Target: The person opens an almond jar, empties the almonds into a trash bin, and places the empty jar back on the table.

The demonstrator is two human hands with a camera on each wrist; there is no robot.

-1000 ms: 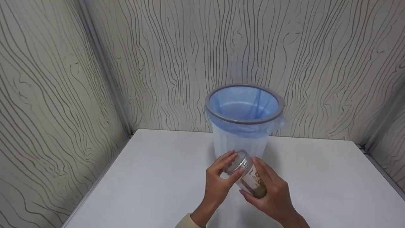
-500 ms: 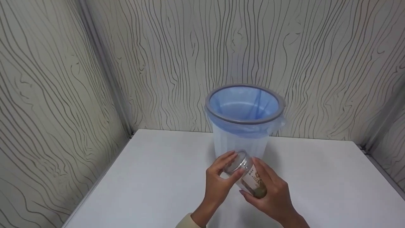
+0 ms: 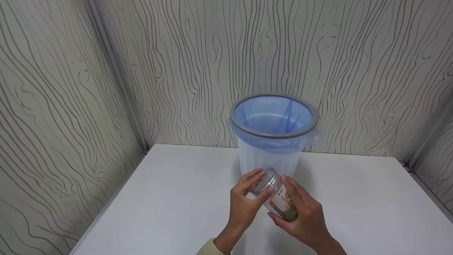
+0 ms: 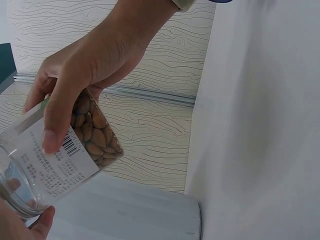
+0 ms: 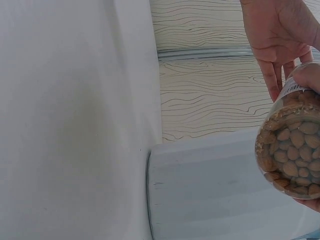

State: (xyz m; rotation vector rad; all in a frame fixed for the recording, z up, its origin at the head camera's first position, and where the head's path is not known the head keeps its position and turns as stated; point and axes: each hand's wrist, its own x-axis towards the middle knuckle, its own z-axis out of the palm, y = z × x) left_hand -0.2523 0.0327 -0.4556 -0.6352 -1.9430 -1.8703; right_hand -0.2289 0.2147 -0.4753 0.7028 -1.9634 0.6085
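A clear jar of almonds (image 3: 279, 199) is held tilted between both hands above the white table, its clear top end toward the upper left. My left hand (image 3: 243, 203) grips that top end, fingers on the far side and thumb on the near side. Lower down, my right hand (image 3: 307, 216) holds the jar's body, fingers on the right and thumb underneath. The left wrist view shows a printed label (image 4: 50, 167) with a barcode and the almonds (image 4: 95, 132) gathered at the base. Whether a lid sits on the top end cannot be made out.
Just beyond the hands, a white bin (image 3: 263, 159) with a grey rim ring (image 3: 231, 118) and a blue liner (image 3: 269, 122) stands on the white table (image 3: 170, 198). Wood-grain panels (image 3: 198, 71) rise behind and at the sides.
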